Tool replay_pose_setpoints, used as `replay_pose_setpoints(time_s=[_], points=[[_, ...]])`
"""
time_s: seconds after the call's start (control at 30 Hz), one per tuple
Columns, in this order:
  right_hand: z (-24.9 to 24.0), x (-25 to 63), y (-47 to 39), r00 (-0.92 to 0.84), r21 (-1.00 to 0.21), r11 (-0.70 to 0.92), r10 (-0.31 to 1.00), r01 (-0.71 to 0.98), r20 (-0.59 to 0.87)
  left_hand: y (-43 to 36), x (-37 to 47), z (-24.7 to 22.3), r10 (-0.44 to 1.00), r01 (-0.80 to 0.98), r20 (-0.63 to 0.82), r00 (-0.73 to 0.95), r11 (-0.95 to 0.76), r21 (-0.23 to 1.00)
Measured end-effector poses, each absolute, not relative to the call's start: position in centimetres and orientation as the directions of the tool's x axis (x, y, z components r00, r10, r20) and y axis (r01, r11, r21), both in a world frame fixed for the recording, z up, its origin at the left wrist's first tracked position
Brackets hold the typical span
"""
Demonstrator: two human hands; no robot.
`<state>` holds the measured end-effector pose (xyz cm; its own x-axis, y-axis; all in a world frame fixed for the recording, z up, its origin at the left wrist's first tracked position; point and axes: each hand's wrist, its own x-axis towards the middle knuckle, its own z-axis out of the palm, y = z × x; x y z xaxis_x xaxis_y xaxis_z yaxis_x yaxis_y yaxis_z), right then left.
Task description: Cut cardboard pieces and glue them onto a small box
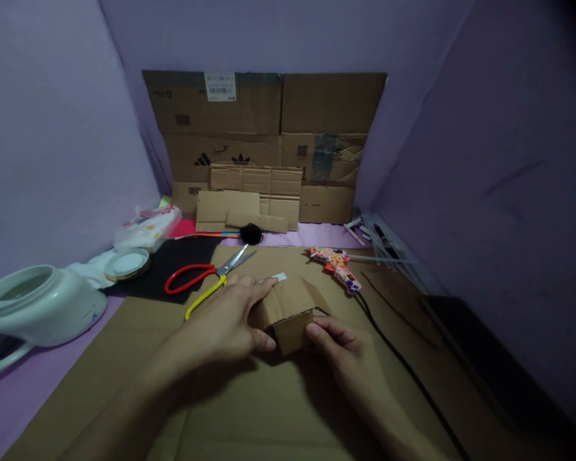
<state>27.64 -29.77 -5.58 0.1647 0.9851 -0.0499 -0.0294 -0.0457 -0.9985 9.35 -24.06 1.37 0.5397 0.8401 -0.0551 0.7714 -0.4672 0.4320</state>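
A small folded cardboard box point(295, 301) sits between my hands over the cardboard sheet, its near end flap facing me. My left hand point(237, 314) grips its left side, thumb low by the near corner and fingers along the top edge. With thumb and fingers, my right hand point(338, 339) pinches the flap at the near right corner. A white patch shows at the box's far left corner. Just left of my left hand lie scissors point(216, 275) with one red and one yellow handle, blades apart. Beyond my right hand rests a flower-patterned glue gun point(333, 262) with a glue stick in its back.
A white pot point(43, 307) and a round lid point(126, 264) stand at the left beside black paper point(173, 256). Black yarn point(251, 234) lies at the back before upright cardboard point(326, 115). Glue sticks point(388, 243) and the gun's black cord point(403, 365) occupy the right.
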Motion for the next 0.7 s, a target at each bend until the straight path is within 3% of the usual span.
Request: replay_pose_setpoints(time_s=[0.7], points=[[-6.6,27.4,-30.1,0.224,-0.997,-0.074,0.972,-0.002,-0.072,-24.6,10.1,0.2,0.857,0.774,0.002,0.516,-0.467,0.429]])
